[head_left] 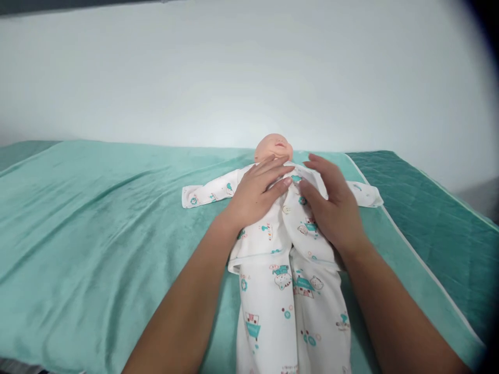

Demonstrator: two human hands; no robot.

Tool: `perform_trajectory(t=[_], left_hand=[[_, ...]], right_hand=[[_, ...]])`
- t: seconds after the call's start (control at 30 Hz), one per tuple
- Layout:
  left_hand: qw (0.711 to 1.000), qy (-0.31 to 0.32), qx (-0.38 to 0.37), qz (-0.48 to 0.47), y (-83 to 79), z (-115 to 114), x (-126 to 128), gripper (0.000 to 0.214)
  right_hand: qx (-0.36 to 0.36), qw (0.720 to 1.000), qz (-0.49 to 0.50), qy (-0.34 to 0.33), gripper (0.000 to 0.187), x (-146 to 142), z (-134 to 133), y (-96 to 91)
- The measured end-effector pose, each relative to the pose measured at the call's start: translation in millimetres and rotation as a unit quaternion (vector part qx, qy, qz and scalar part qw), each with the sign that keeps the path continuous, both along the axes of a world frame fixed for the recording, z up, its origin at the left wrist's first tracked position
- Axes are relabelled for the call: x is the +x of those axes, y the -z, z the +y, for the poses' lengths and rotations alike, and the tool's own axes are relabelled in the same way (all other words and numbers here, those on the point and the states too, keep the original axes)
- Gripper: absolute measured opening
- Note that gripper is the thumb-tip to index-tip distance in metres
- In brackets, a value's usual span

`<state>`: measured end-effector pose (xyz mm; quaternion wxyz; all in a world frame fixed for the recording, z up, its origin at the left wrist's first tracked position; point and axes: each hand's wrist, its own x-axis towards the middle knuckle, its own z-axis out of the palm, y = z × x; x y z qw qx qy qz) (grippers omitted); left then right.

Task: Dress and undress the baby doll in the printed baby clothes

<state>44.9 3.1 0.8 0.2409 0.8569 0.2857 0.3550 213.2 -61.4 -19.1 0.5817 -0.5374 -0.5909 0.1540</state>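
Note:
A baby doll (273, 146) lies on its back, its head at the far end and its legs toward me. It wears a white printed baby jacket (268, 234) and matching trousers (268, 306), with both sleeves stretched out sideways. My left hand (261, 189) rests flat on the jacket's chest, fingers extended just below the doll's chin. On the other side of the chest, my right hand (331, 202) is open, thumb and fingers apart, over the jacket front. A round button (287, 209) shows on the front between my hands.
Under the doll a light green blanket (97, 234) spreads out, with wrinkles at the left. A darker green quilted cover (440, 223) shows at the right. A plain pale wall (234, 67) stands behind the bed.

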Motion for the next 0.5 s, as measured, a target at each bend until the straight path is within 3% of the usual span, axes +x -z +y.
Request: perform_trajectory(t=[0.1,0.2,0.37,0.5], left_hand=[[0.999,-0.019,-0.025,0.018,4.1,13,0,0.039],[0.997,-0.065,-0.046,0.017,9.1,27,-3,0.042],[0.977,-0.208,0.018,0.038,26.2,35,-16,0.047],[0.944,-0.296,0.091,0.113,44.3,20,-44,0.042]], right_hand=[[-0.095,0.995,-0.018,-0.033,0.043,8,10,9.3],[-0.133,0.99,-0.051,-0.013,0.05,25,22,20.9],[-0.142,0.961,-0.199,0.13,0.053,53,39,46.9],[-0.121,0.938,-0.25,0.207,0.048,69,34,63.1]])
